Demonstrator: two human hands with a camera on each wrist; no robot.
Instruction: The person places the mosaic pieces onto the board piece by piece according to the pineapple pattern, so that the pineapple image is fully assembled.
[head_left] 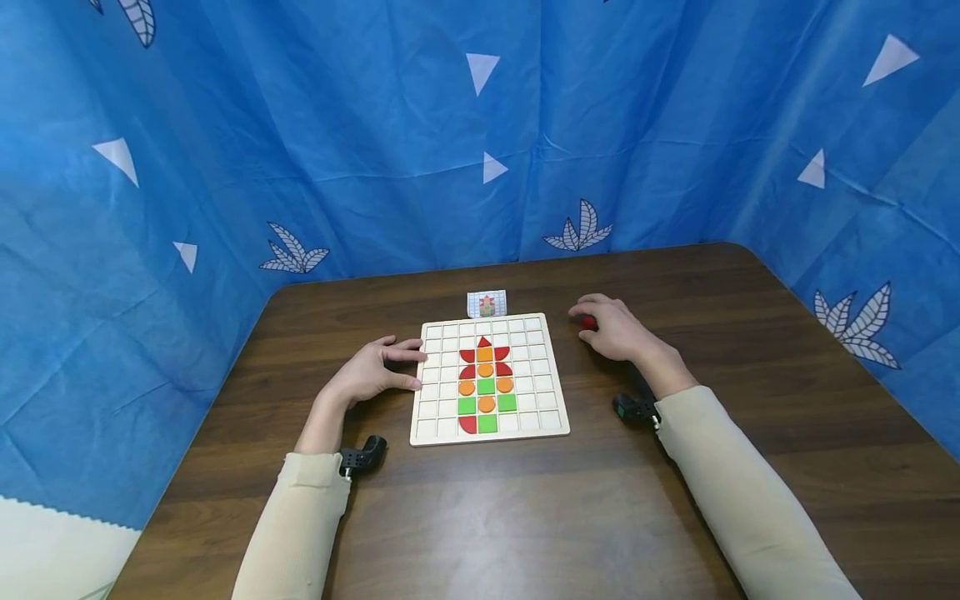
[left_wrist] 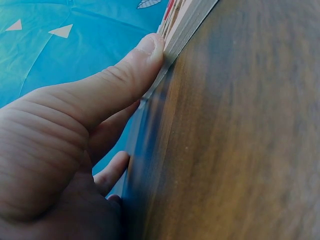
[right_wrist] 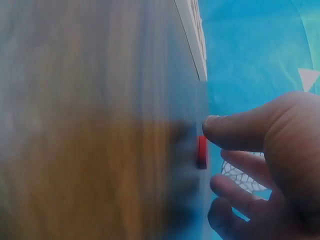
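A pale wooden grid board lies flat on the dark table. Red, orange and green pieces fill its middle cells in a flower-like figure. My left hand rests on the table with relaxed fingers, the thumb touching the board's left edge. My right hand lies right of the board's far corner, its thumb and curled fingers pinching a small red piece on the table. In the blurred right wrist view the red piece sits at the thumb tip.
A small pattern card stands just behind the board. Blue cloth with white leaves and triangles walls the table on three sides. Bare table stretches in front of the board and to the right.
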